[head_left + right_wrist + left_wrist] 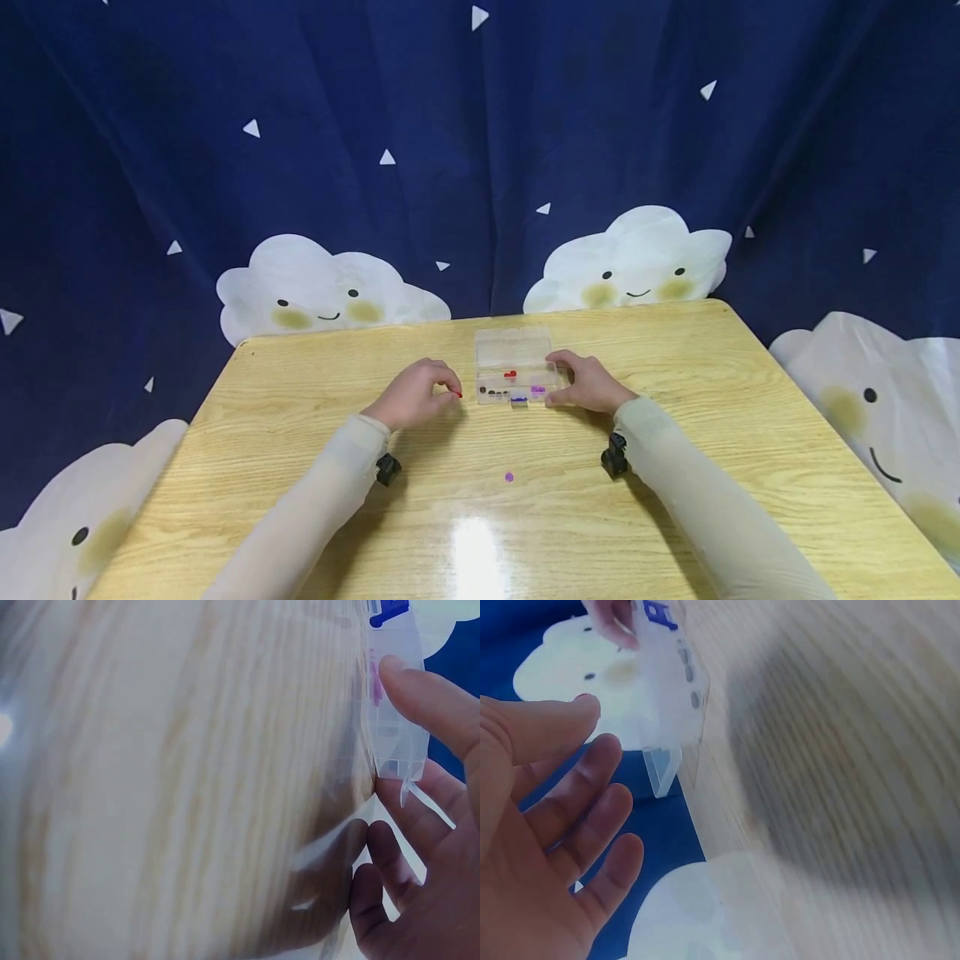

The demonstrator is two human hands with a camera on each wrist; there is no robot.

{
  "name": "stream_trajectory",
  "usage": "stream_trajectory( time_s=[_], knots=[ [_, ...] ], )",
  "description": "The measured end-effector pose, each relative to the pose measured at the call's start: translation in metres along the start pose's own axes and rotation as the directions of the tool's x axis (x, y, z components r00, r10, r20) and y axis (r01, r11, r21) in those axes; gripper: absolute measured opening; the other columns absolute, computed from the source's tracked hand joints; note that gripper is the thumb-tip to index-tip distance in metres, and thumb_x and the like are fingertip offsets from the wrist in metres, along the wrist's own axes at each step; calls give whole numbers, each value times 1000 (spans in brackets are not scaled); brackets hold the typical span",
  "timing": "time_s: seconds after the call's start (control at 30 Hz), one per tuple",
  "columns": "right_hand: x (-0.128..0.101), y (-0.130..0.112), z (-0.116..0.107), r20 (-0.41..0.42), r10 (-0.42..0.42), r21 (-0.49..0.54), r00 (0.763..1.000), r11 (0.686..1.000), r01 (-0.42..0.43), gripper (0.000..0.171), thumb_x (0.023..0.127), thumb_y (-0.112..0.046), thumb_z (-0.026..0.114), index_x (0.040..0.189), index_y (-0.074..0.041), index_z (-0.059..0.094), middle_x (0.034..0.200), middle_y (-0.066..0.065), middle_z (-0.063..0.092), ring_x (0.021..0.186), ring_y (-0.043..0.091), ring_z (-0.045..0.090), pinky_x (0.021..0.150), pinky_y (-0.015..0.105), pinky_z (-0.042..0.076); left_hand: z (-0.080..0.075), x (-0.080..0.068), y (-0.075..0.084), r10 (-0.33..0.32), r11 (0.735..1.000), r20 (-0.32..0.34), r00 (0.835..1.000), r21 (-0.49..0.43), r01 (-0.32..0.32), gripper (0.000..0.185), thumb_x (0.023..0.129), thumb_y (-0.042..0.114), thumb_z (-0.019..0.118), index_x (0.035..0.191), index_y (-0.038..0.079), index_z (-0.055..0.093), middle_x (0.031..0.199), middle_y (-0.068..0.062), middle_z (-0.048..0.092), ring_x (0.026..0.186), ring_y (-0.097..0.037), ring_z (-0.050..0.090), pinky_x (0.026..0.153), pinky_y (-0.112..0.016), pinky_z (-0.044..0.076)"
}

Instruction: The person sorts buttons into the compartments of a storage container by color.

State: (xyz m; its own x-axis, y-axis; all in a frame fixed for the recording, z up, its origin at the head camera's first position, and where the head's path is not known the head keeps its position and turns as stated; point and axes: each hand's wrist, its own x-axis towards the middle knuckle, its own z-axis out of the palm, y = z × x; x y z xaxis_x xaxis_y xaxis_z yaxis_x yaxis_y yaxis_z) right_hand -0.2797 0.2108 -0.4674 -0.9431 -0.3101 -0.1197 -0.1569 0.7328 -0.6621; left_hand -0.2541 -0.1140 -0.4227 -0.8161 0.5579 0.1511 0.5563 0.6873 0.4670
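Left hand resting on the wooden worktop, fingertips pinching a small red bead just left of the clear compartment box (left wrist view too blurred to show the bead, fingers there looking loosely spread). Box lying open at the middle of the worktop, lid folded back to the far side, red, dark and purple beads in its compartments. Right hand curled against the box's right end, thumb on its near edge, probably steadying it. Stray purple bead lying nearer, well apart.
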Motion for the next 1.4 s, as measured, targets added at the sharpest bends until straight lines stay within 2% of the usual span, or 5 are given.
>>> stream_trajectory(
  time_s=[0.27, 0.6, 0.8, 1.0, 1.4],
  knots=[
    [-1, 1, -1, -2, 10, -4, 1000, 1000, -10, 77, 80, -29, 83, 145, -11, 45, 149, 21, 47, 139, 41, 42, 116, 57, 33, 2, 16, -5, -27, 1000, -28, 999, 6, 27, 7, 92, 12, 68, 91, 12, 75, 93, 2, 72, 96, -25, 64, 89, -37, 51],
    [-2, 1, -2, 0, 7, -4, 1000, 1000, -7, 77, 81, -28, 82, 146, -10, 44, 150, 22, 46, 141, 42, 40, 117, 58, 31, 2, 38, 5, -22, 1000, -40, 999, 10, 22, 6, 90, 11, 68, 90, 11, 74, 93, -2, 72, 96, -27, 65, 88, -36, 51],
    [-3, 1, -3, -11, 2, -7, 1000, 1000, -2, 77, 80, -28, 83, 145, -9, 45, 148, 21, 50, 138, 41, 44, 116, 57, 33, 8, 54, 5, -51, 998, -37, 998, 20, 52, 6, 91, 12, 68, 90, 13, 74, 92, -1, 71, 92, -23, 63, 86, -35, 51],
    [-2, 3, -1, 1, 13, -7, 1000, 1000, -13, 78, 81, -30, 82, 146, -11, 43, 150, 20, 47, 140, 41, 41, 117, 56, 33, 15, 66, 3, -85, 994, -49, 995, 68, 88, 6, 89, 12, 68, 89, 14, 74, 89, -1, 70, 85, -17, 61, 80, -32, 51],
    [-1, 0, -1, -4, -11, -6, 1000, 1000, 11, 79, 80, -30, 83, 146, -10, 44, 149, 20, 48, 139, 42, 42, 116, 57, 33, 21, 86, 18, -115, 991, -23, 993, 72, 116, 7, 91, 16, 67, 88, 16, 73, 94, -1, 71, 86, -16, 63, 79, -32, 52]
  ],
)
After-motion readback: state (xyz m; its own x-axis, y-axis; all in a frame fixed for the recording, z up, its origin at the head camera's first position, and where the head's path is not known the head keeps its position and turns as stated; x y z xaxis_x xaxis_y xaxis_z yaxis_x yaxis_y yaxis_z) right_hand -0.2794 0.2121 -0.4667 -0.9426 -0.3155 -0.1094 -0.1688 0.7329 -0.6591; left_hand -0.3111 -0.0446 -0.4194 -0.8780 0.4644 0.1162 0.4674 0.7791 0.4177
